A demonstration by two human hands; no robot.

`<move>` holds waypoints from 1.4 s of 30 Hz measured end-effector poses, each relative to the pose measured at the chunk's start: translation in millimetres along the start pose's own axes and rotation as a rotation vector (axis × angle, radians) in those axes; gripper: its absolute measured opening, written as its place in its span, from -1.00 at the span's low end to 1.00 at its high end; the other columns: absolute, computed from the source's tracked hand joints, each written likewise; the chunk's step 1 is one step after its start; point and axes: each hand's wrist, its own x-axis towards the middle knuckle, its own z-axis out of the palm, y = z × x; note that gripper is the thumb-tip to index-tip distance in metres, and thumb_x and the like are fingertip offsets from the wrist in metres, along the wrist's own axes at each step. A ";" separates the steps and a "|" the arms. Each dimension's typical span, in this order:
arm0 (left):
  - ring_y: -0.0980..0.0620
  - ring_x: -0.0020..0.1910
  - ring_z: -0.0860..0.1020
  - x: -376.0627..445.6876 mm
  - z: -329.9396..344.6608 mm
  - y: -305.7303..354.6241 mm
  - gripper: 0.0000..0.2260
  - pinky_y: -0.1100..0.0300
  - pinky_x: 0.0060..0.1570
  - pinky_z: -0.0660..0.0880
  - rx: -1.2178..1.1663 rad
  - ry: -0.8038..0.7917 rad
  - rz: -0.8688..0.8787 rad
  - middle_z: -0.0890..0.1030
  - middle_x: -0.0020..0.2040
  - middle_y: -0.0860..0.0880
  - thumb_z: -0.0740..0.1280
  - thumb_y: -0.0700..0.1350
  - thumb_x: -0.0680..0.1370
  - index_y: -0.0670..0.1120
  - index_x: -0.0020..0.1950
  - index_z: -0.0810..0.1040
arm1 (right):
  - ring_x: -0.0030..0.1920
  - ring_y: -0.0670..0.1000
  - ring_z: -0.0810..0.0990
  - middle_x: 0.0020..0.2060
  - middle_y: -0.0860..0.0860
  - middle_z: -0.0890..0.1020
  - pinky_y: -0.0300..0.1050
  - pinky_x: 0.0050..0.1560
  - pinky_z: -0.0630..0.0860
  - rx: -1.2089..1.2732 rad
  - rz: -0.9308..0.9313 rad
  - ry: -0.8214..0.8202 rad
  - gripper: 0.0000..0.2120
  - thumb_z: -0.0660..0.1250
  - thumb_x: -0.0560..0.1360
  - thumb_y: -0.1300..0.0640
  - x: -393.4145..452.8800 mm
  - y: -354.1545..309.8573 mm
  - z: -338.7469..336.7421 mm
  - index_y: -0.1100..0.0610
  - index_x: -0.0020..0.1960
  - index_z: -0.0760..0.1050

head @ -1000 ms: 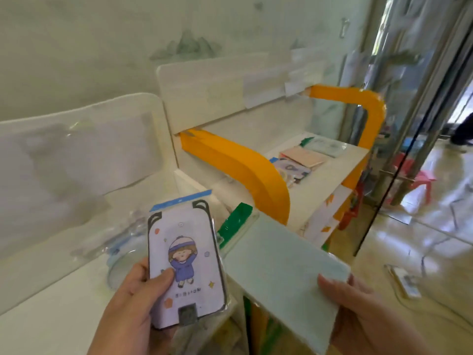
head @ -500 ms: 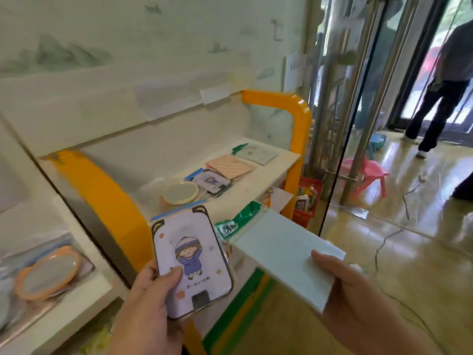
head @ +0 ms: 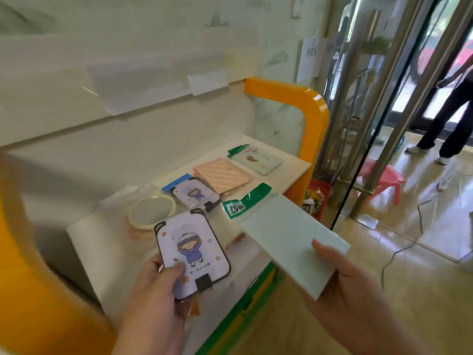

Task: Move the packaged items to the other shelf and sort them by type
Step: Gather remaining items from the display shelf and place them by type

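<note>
- While both hands carry goods, view now swung from the first shelf onto the other shelf (head: 294, 163), closer than half a second ago; judged as arrival at the drop-off point.
- Left hand (head: 153, 298): fingers curled round the lower edge of a purple cartoon card pack (head: 193, 252), thumb pressed on its face; pack held upright-tilted above the shelf's near end, same hold as a second ago.
- Right hand (head: 358, 290): thumb on top, fingers beneath, pinching a pale green flat pack (head: 286, 237) with a dark green header (head: 245, 201); pack hangs off the shelf's front edge, not yet set down.
- Already lying on the shelf, from near to far: a round cream-rimmed item in clear wrap (head: 151, 212), a matching purple card pack (head: 195, 194), a peach striped pack (head: 222, 175), a pale green pack (head: 257, 158) at the far end.
- Meaning for the sort, as a judgement: each carried piece has a twin here, so purple likely belongs by the purple one, green by the far green one.
- Nothing released yet; both placements remain.
</note>
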 end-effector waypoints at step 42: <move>-0.06 0.27 0.48 199.4 138.1 5.4 -0.62 0.05 0.22 0.51 1.521 0.475 0.319 0.38 0.42 0.00 0.21 -0.15 0.56 -0.02 0.39 0.40 | 0.19 0.18 0.64 0.16 0.11 0.67 0.17 0.16 0.57 -0.273 0.280 -0.243 -0.60 0.25 0.52 0.23 310.2 -122.1 42.2 0.07 0.34 0.49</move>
